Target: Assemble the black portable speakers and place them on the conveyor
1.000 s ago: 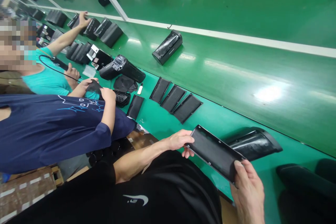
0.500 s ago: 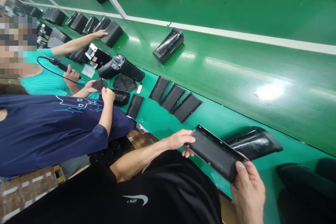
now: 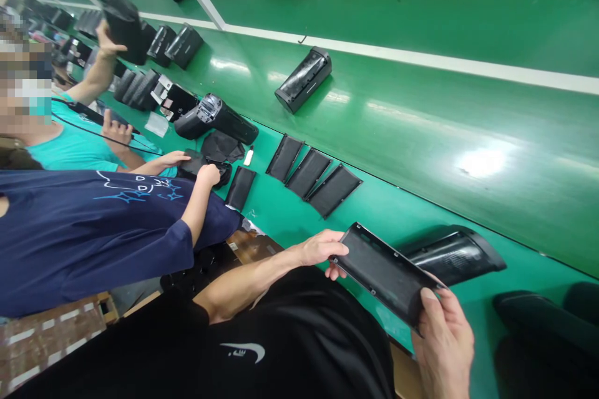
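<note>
Left hand (image 3: pixel 322 249) and right hand (image 3: pixel 443 327), both closed, pinch opposite ends of the black panel (image 3: pixel 384 271) at the green bench (image 3: pixel 281 215); step judged as inspection, next move likely calling for steady two-handed support.

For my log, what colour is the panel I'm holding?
The panel is black, clearest in head view.

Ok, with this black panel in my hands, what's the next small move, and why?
Perhaps bring the panel toward the black case: your left hand and right hand hold opposite ends, and the case lies just beyond.
</note>
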The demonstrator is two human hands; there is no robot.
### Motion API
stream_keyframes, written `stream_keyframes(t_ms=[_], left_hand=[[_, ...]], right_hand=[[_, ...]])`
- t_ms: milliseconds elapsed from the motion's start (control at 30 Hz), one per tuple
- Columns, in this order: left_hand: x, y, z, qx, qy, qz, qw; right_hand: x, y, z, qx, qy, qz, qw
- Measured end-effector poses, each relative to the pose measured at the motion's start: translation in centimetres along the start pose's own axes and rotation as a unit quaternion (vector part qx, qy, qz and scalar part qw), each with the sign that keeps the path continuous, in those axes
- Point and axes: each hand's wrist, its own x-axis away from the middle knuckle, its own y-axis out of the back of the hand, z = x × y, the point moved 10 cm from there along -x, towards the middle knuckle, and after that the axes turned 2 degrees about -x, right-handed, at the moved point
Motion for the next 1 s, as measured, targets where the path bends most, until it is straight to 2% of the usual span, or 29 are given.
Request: stream_keyframes(t_ms=[167, 400, 533, 733, 1000], left_hand=[[0.0, -0.2, -0.3, -0.003, -0.005, 0.007, 1.0], [0.2, -1.1, -2.1, -0.017, -0.029, -0.001, 0.999], [0.1, -1.6, -3.2, -0.038, -0.061, -0.002, 0.997], [0.0, -2.1, -3.7, -0.059, -0.071, 0.009, 0.996], [0.3, -1.9, -3.1, -0.06, -0.065, -0.003, 0.996]], right_hand=[[-0.1, 0.3, 0.2, 0.0, 0.009, -0.007, 1.0], [0.1, 0.5, 2.9, 0.053, 0.114, 0.027, 0.992], [0.4, 0.9, 4.1, 0.055, 0.164, 0.022, 0.985], [0.8, 0.7, 4.2, 0.071, 0.174, 0.044, 0.981], [1.0, 1.1, 3.8, 0.078, 0.135, 0.009, 0.988]])
